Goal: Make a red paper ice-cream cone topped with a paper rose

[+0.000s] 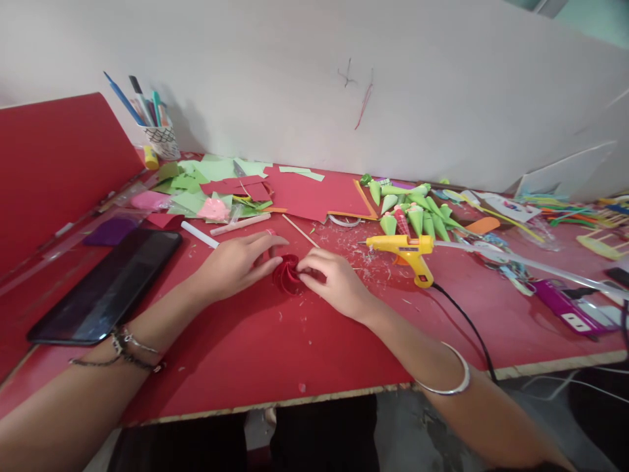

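A loosely coiled red paper strip (287, 278) lies on the red tabletop, low in the middle of the head view. At its right side, my right hand (331, 278) has thumb and fingers pinched together at the edge of the coil. My left hand (240, 262) is on the other side, fingers stretched out and thumb apart, with the thumb tip close to or touching the coil. A thin wooden stick (301, 231) lies just beyond the hands. The yellow glue gun (403, 248) rests on its side to the right, its nozzle pointing left.
A black phone (108, 288) lies by my left forearm. Behind are paper scraps (216, 174), a red paper sheet (314, 193) and several green paper cones (417, 210). A pen cup (162, 141) stands at back left. The glue gun's black cord (466, 321) crosses the front edge.
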### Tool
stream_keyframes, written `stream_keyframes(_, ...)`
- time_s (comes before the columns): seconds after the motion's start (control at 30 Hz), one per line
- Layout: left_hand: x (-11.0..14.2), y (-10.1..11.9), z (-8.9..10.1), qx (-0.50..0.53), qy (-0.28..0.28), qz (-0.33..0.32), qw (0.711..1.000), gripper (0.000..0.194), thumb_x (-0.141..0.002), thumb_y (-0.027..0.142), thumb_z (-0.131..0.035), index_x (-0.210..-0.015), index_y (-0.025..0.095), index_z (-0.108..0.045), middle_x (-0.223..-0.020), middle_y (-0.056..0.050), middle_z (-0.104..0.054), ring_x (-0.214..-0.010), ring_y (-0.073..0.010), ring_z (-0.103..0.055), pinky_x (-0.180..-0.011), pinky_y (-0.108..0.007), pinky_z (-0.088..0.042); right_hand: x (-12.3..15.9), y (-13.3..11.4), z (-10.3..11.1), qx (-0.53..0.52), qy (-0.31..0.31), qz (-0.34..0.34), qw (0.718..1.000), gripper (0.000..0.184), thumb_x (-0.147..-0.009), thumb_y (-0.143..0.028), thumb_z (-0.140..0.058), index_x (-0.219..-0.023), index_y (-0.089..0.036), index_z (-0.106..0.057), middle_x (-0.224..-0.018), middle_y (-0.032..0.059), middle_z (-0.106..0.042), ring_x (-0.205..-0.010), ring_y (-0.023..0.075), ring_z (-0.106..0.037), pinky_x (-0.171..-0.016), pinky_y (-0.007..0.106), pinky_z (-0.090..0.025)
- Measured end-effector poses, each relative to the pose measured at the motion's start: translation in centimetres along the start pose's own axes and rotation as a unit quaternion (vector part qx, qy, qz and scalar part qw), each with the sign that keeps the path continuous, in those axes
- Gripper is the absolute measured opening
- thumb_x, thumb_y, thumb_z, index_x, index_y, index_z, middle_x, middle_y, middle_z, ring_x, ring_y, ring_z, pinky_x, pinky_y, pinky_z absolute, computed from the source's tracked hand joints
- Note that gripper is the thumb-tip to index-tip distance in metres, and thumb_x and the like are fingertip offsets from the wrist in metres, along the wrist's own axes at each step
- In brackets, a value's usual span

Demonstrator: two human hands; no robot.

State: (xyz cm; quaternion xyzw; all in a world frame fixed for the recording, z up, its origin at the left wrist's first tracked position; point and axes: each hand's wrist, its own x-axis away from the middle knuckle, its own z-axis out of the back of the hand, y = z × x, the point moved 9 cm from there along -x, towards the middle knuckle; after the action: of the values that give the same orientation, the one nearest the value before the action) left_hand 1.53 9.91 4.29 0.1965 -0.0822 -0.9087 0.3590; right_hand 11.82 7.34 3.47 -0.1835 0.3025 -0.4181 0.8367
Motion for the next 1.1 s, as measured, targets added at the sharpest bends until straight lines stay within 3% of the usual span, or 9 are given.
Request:
stream_keyframes(0.1,0.2,0.5,1.2,0.021,0.047,-0.03,0.998,0.038,-0.084,0.04,-0.037,-0.113,0.017,-0.043,-0.103,-0.009,-0.054,-0.089,-0.0198,-0.052,-0.077,-0.031,-0.042,0.1,-0.8,1.3,-0.01,0.062,0.03,0.998,0.01,-0.079,-0.013,-0.048,-0.082,-0.019,-0.056,-0.08,0.0014,-0.054,-0.074,0.012,-0.052,-0.068,0.025,-0.042)
stream_keyframes(0.2,0.5,1.0,2.0,0.021,0.088,-0.064,0.994,0.055,-0.074,0.05,-0.051,-0.118,0.018,-0.038,-0.117,-0.012,-0.046,-0.104,-0.0252,-0.045,-0.086,-0.036,-0.039,0.3,-1.2,2.1,-0.019,0.098,0.048,0.994,0.011,-0.078,-0.012,-0.048,-0.082,-0.02,-0.055,-0.081,0.0015,-0.053,-0.076,0.0124,-0.053,-0.069,0.025,-0.043)
stream_keyframes(0.37,0.6,2.0,2.1,-0.017,0.109,-0.117,0.987,0.067,-0.067,0.052,-0.059,-0.122,0.021,-0.038,-0.114,-0.011,-0.048,-0.107,-0.0273,-0.043,-0.09,-0.038,-0.034,0.3,-1.5,2.3,0.0,0.108,0.059,0.992,0.014,-0.077,-0.009,-0.048,-0.083,-0.021,-0.054,-0.084,0.0019,-0.052,-0.081,0.0138,-0.053,-0.073,0.027,-0.043)
stream_keyframes(0.7,0.1,2.3,0.5,-0.07,0.047,-0.105,0.991,0.063,-0.076,0.046,-0.053,-0.13,0.025,-0.029,-0.112,-0.008,-0.055,-0.108,-0.0243,-0.047,-0.099,-0.04,-0.017,0.2,-1.7,1.7,0.005,0.077,0.062,0.995,0.011,-0.077,-0.012,-0.048,-0.081,-0.022,-0.053,-0.085,0.0017,-0.049,-0.08,0.0137,-0.051,-0.072,0.028,-0.043)
stream_keyframes(1.1,0.0,2.3,0.3,-0.047,0.049,-0.081,0.994,0.036,-0.076,0.042,-0.053,-0.107,0.025,-0.048,-0.102,-0.005,-0.06,-0.099,-0.0227,-0.052,-0.096,-0.041,-0.017,0.1,-1.8,1.6,-0.005,0.073,0.063,0.995,0.009,-0.079,-0.015,-0.048,-0.083,-0.022,-0.052,-0.086,0.002,-0.049,-0.081,0.0139,-0.051,-0.073,0.028,-0.043)
